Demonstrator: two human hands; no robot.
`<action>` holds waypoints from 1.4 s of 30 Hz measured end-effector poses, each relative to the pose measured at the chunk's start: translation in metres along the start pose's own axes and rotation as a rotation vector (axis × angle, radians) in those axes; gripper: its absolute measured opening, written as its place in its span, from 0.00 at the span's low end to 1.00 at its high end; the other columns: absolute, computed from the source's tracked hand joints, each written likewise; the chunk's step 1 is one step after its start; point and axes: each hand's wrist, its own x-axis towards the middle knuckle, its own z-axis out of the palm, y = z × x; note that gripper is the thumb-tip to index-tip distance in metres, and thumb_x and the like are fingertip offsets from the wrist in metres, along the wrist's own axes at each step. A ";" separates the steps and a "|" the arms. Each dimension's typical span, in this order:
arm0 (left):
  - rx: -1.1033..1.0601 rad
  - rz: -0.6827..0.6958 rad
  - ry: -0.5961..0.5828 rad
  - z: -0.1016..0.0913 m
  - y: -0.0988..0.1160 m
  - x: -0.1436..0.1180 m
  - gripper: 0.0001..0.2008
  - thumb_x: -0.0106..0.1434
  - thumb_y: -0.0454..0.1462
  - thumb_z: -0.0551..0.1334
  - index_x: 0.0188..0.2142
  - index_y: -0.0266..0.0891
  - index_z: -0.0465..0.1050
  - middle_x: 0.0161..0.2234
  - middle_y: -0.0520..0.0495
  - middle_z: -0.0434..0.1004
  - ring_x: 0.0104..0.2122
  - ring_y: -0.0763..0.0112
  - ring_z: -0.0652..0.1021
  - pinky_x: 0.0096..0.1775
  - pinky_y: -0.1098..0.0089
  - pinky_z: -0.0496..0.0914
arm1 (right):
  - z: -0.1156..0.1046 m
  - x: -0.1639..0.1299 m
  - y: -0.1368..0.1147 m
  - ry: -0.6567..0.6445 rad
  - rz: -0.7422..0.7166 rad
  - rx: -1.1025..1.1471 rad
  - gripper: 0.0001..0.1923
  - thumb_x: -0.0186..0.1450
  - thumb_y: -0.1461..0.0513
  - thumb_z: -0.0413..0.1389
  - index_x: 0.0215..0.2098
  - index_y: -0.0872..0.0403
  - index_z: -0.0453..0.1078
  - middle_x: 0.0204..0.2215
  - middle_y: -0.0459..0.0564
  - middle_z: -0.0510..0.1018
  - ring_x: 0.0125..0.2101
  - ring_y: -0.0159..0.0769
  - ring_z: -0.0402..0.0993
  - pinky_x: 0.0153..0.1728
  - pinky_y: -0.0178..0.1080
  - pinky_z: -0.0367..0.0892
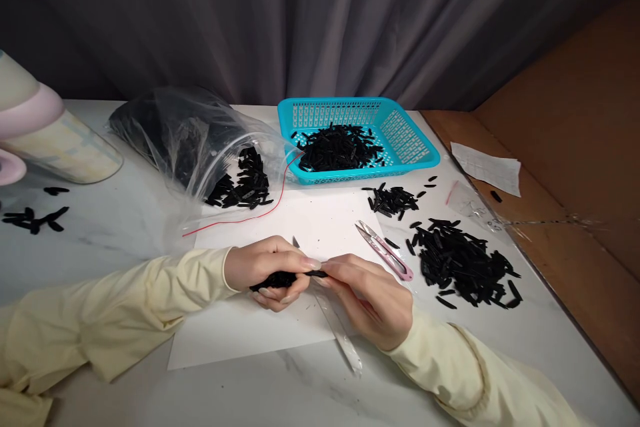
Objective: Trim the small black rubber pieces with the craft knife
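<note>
In my left hand [274, 272] the fingers curl around a bunch of small black strips [276, 280]. Its thumb and forefinger meet my right hand [371, 293] at a single black strip [316, 273], which the right fingertips pinch at its other end. Both hands hover over a white sheet of paper [240, 333]. Beneath them lies a slim craft knife [340, 337], its pointed tip showing beyond the left thumb. To the right of my hands rest pink thread snips [385, 252]. Whether the strips are plastic or rubber I cannot tell.
A turquoise basket [360, 175] holds many black strips. Left of it, a clear zip bag [200, 133] spills strips near a red cord [250, 219]. Strip piles [463, 263] lie at right. A tumbler [70, 140] stands at left; cardboard [565, 147] borders the right.
</note>
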 end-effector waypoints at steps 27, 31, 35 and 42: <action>-0.025 -0.041 0.100 -0.004 0.000 0.010 0.22 0.61 0.49 0.55 0.21 0.33 0.65 0.10 0.59 0.51 0.09 0.84 0.53 0.11 0.80 0.46 | -0.163 -0.045 0.032 -0.077 0.141 -1.172 0.04 0.59 0.65 0.59 0.26 0.51 0.72 0.21 0.49 0.77 0.24 0.39 0.72 0.18 0.35 0.63; -0.008 -0.032 0.100 -0.005 -0.002 0.010 0.21 0.61 0.49 0.55 0.23 0.33 0.67 0.10 0.59 0.52 0.09 0.84 0.53 0.11 0.80 0.46 | -0.175 -0.052 0.039 -0.098 0.225 -1.195 0.07 0.61 0.63 0.56 0.25 0.50 0.72 0.23 0.50 0.79 0.26 0.42 0.73 0.21 0.39 0.64; 0.017 -0.002 0.091 -0.005 -0.001 0.008 0.20 0.63 0.48 0.53 0.28 0.32 0.69 0.11 0.59 0.53 0.09 0.83 0.53 0.11 0.80 0.46 | -0.135 -0.020 0.012 -0.034 0.237 -1.127 0.05 0.62 0.66 0.54 0.30 0.54 0.72 0.29 0.56 0.79 0.31 0.47 0.73 0.29 0.43 0.66; 0.033 0.036 0.122 -0.002 -0.001 0.008 0.16 0.63 0.49 0.53 0.36 0.37 0.63 0.12 0.61 0.53 0.10 0.83 0.52 0.12 0.81 0.47 | -0.020 0.011 -0.030 -0.244 0.160 -0.409 0.10 0.66 0.67 0.48 0.43 0.56 0.68 0.27 0.51 0.75 0.28 0.36 0.71 0.26 0.37 0.68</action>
